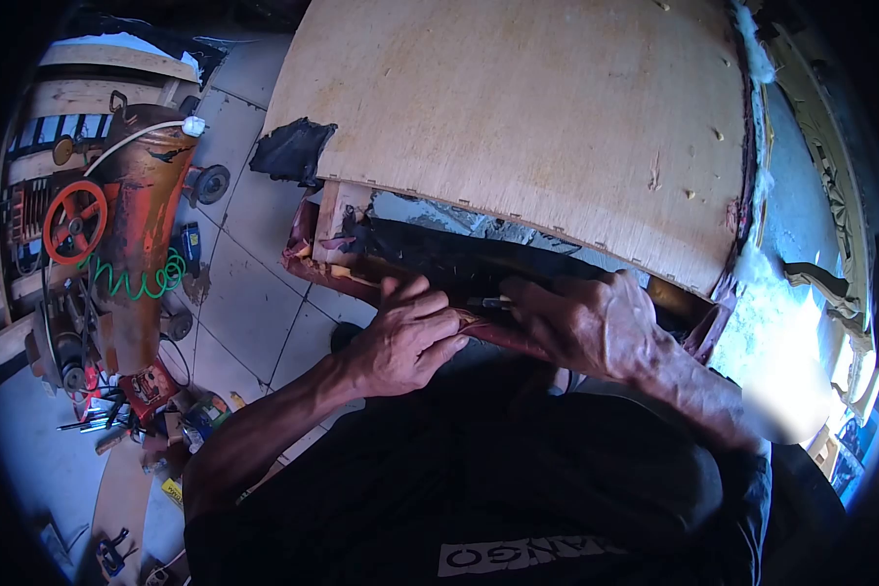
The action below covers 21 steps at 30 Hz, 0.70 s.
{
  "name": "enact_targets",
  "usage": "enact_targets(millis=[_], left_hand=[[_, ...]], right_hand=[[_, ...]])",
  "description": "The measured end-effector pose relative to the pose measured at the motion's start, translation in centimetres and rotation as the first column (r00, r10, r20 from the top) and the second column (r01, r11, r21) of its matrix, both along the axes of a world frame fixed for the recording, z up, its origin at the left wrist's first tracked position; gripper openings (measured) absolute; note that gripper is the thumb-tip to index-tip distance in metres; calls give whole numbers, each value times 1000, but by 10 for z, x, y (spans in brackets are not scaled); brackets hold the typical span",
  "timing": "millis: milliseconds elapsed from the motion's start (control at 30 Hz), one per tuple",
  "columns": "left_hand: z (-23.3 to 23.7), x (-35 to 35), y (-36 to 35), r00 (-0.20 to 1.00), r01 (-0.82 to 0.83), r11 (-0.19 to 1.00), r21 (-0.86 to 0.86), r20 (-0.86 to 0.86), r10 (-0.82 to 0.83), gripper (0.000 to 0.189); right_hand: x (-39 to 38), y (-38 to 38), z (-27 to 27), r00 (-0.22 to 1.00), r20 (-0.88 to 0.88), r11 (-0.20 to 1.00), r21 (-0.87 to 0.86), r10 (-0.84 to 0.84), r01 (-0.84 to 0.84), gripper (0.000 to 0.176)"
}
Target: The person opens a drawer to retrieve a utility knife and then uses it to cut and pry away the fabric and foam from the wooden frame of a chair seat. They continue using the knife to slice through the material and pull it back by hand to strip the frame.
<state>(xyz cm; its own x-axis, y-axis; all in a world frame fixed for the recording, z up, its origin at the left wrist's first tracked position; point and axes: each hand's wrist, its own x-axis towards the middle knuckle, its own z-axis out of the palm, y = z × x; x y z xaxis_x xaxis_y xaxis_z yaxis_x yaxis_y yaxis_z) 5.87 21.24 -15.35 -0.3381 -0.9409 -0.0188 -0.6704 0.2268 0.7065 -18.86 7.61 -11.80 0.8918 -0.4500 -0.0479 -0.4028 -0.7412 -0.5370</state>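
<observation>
Head view: seeing an orange tank [151, 215] well left of the plywood panel [518, 117]. Apparently stapled already along the panel's near edge, but left ragged and loose in the dark red covering [347, 283] below. Under that edge, pinching the covering with the left hand [405, 337], fingers curled, wrist bent inward. Further right below the panel, closing the right hand [601, 327] around a slim tool [490, 304], kind unclear, knuckles up. Along the panel's right side, showing exposed white stuffing [755, 269], seemingly unfinished.
</observation>
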Motion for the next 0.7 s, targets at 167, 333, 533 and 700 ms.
enact_targets(millis=[167,333,533,700], left_hand=[[-5,2,5,996,-72,997,-31,-58,70,21],[-8,2,8,983,-134,990,-38,-132,128,24],[-6,7,6,981,-93,995,47,-167,99,23],[-9,7,4,979,-85,996,-5,-185,83,24]], right_hand=[[13,1,4,993,-28,992,-56,113,-115,38],[18,5,15,982,-90,982,-76,169,-176,30],[21,11,26,922,-284,943,-125,265,-309,43],[28,0,30,843,-414,878,-174,345,-445,63]])
